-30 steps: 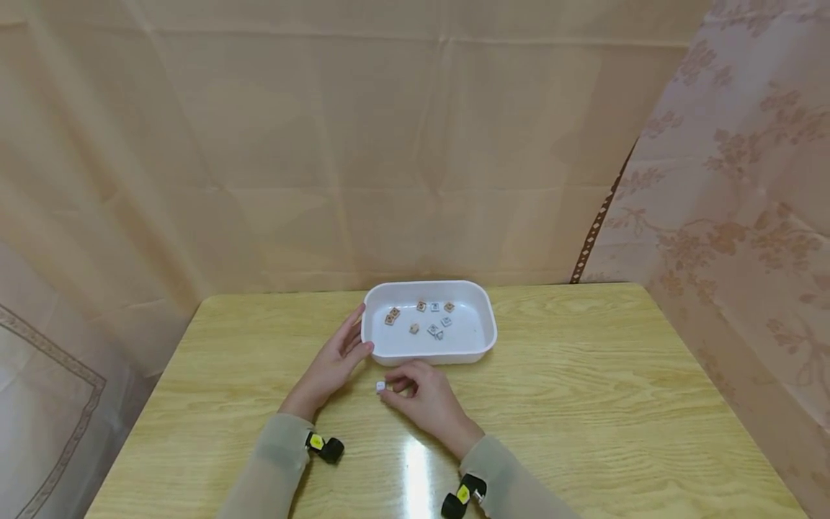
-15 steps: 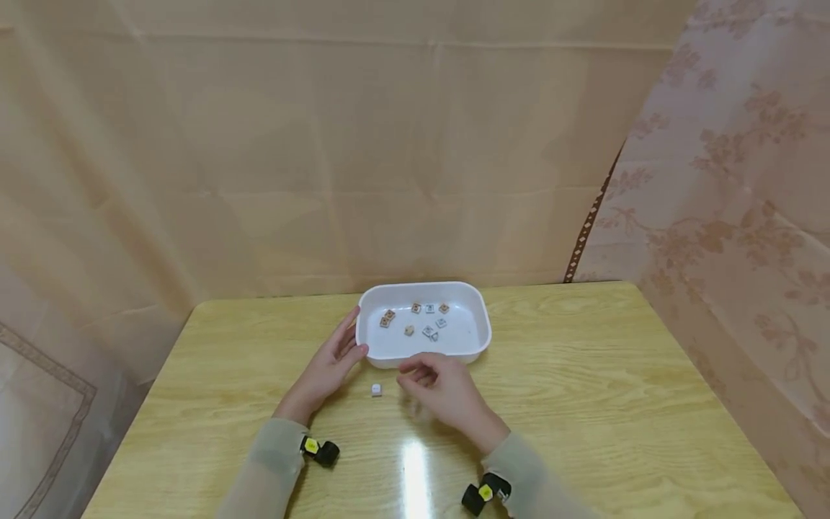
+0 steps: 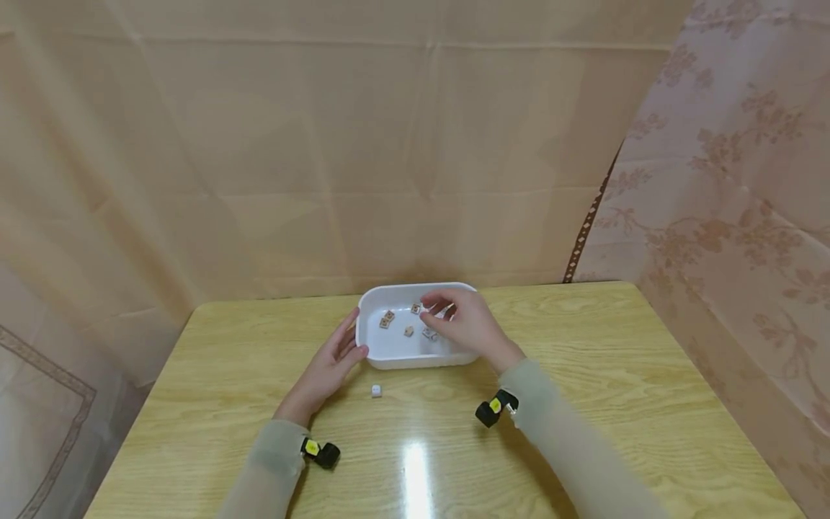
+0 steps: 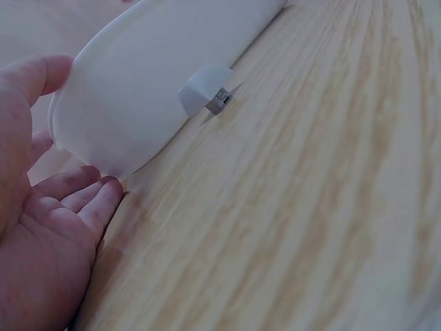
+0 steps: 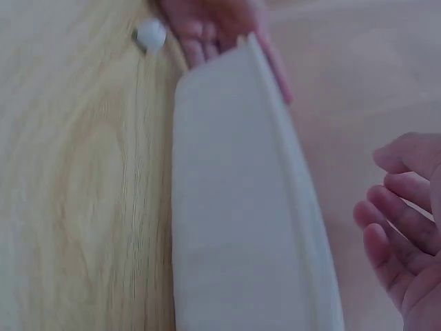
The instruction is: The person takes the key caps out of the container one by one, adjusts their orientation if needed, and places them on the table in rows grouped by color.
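Observation:
A white tray (image 3: 389, 353) stands at the table's back edge with several small square pieces inside, some brown (image 3: 385, 323), some pale grey. My left hand (image 3: 328, 371) holds its left end, thumb at the front corner and fingers along the side. Over the right half hovers my right hand (image 3: 467, 317), fingers loosely bent. Nothing shows between its fingers in the right wrist view; part of the tray's contents is hidden beneath it. A small white cube-like cap (image 3: 377, 391) sits on the table before the tray; a grey part (image 4: 218, 102) shows at its base in the left wrist view.
The wooden table (image 3: 616, 404) extends to both sides, with a glare streak near its front. A beige curtain (image 3: 389, 166) hangs right behind the tray, and a patterned cloth (image 3: 746, 231) hangs at the right.
My right hand has let go of the white cap, leaving it on the table, and has moved up and right over the tray. My left hand has stayed at the tray.

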Available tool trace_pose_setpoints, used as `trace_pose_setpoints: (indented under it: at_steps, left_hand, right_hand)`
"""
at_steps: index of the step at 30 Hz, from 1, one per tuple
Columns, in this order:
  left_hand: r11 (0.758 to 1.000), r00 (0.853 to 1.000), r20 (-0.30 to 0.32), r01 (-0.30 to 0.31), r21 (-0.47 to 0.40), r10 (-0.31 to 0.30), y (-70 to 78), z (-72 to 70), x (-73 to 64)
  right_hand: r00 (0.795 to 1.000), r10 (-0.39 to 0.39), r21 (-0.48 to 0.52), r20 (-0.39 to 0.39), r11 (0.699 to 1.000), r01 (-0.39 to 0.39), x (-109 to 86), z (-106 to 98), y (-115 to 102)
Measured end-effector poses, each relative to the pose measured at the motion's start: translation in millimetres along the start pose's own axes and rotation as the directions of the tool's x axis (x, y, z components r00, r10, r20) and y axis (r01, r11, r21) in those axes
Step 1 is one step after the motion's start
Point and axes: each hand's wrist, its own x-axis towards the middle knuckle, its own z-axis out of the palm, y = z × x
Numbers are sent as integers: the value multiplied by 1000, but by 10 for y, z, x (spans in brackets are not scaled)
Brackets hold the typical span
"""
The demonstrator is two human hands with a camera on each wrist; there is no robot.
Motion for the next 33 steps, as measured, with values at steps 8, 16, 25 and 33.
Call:
trace_pose_setpoints:
  at_steps: [8, 16, 25, 33]
  left_hand:
    - [1000, 1000, 3, 0, -9, 0, -6, 23, -5]
    - [1000, 1000, 0, 7, -20, -7, -16, 35, -13]
    - [1000, 1000, 0, -6, -30, 6, -35, 35, -9]
    - [999, 1000, -4, 6, -38, -6, -18, 42, -17]
  right_hand:
    - [979, 46, -98, 197, 995, -27, 207, -1, 287]
    - [958, 208, -181, 195, 968, -173, 273, 50, 326]
    - [972, 200, -196, 124, 965, -173, 289, 171, 414]
    - [987, 146, -237, 60, 963, -128, 269, 222, 515]
